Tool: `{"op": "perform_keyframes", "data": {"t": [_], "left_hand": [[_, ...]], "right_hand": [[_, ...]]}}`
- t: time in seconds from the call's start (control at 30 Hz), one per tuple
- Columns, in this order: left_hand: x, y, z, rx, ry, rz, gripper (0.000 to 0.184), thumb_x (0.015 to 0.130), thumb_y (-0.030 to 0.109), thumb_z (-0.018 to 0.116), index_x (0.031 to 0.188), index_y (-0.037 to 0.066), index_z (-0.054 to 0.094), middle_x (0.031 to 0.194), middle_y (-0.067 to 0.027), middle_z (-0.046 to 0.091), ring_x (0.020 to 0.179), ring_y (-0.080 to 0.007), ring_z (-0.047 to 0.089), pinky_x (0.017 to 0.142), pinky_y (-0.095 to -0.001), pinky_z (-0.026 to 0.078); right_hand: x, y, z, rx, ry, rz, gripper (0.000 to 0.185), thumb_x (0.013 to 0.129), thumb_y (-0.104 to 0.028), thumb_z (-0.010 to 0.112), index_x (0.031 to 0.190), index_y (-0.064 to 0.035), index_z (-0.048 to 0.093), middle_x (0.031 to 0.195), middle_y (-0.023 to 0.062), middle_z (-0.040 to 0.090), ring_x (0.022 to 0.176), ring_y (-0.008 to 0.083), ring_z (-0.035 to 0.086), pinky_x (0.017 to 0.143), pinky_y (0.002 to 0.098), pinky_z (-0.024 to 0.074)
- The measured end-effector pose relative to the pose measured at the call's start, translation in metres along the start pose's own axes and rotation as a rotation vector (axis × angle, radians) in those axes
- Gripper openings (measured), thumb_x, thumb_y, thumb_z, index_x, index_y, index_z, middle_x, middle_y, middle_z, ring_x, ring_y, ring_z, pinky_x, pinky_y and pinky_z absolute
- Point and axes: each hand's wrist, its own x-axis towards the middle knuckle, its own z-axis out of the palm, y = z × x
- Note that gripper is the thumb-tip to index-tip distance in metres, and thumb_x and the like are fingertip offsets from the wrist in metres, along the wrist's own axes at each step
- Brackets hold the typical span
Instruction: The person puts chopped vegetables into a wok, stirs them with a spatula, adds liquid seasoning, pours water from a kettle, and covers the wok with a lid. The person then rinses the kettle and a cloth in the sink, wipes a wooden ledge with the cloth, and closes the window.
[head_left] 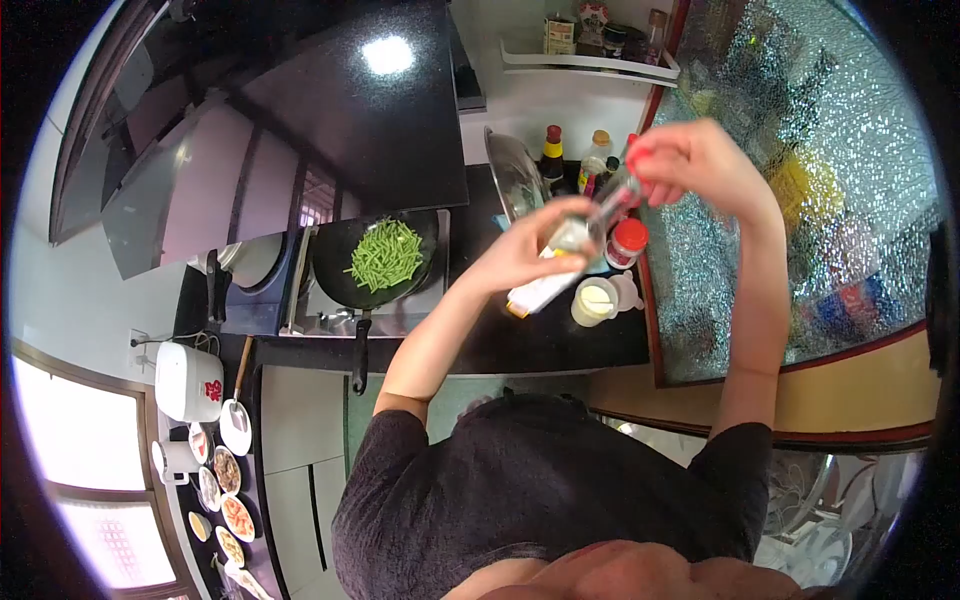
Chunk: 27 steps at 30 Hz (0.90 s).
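Observation:
My left hand point(535, 245) is wrapped round a clear glass bottle point(578, 236), blurred by motion, above the dark counter. At the upper right of it, my right hand point(690, 165) pinches something red, which looks like a cap with a clear tube point(615, 200) slanting down towards the bottle's mouth. Below the hands are a white packet point(543, 290), an open tub of white contents point(594, 302) and a red-lidded jar point(627, 243). On the stove to the left, green beans point(386, 255) lie in a black pan point(335, 265).
Sauce bottles point(552, 155) and a leaning metal lid point(515, 175) stand by the wall, under a white shelf point(590, 66). The pan's handle point(361, 355) juts over the counter's front edge. Several filled dishes point(238, 518) line the left counter. A textured glass panel point(820, 200) is at the right.

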Motion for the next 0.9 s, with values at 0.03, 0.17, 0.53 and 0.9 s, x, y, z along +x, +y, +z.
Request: {"op": "perform_keyframes", "data": {"t": [0.03,0.17,0.53,0.9], "left_hand": [[0.008,0.001,0.004,0.227,0.145,0.110,0.067,0.076,0.025,0.077,0.131,0.006,0.043,0.101,-0.0063,0.065,0.084,-0.0174,0.064,0.076,-0.0309,0.051],[0.035,0.029,0.026,0.883,0.558,-0.060,0.073,0.070,0.018,0.080,0.132,0.010,0.044,0.114,-0.0127,0.060,0.097,-0.0219,0.063,0.079,-0.0326,0.052],[0.074,0.022,-0.004,1.106,0.857,0.359,0.092,0.073,0.015,0.075,0.144,-0.003,0.017,0.133,-0.0272,0.037,0.120,-0.0426,0.039,0.101,-0.0459,0.035],[-0.098,0.007,0.013,1.116,0.549,-0.085,0.040,0.080,0.007,0.065,0.119,0.008,0.057,0.127,-0.0147,0.049,0.113,-0.0337,0.051,0.091,-0.0398,0.045]], "right_hand": [[0.007,-0.003,-0.005,0.046,0.002,0.116,0.024,0.088,-0.024,0.062,0.092,-0.0002,0.065,0.072,0.0044,0.066,0.061,0.0101,0.064,0.052,0.0203,0.0507],[0.049,-0.002,-0.023,-0.172,0.124,0.092,0.036,0.088,-0.034,0.061,0.078,0.0001,0.063,0.066,0.0084,0.064,0.052,0.0128,0.063,0.047,0.0236,0.0500],[0.130,-0.078,-0.040,-0.671,0.512,-0.089,0.037,0.078,-0.032,0.065,0.087,0.0031,0.062,0.080,0.0225,0.065,0.082,0.0360,0.064,0.071,0.0407,0.0496],[0.280,-0.048,-0.099,-0.833,0.593,-0.187,0.033,0.086,-0.028,0.063,0.104,-0.0006,0.059,0.095,0.0172,0.065,0.091,0.0327,0.062,0.081,0.0422,0.0497]]}}
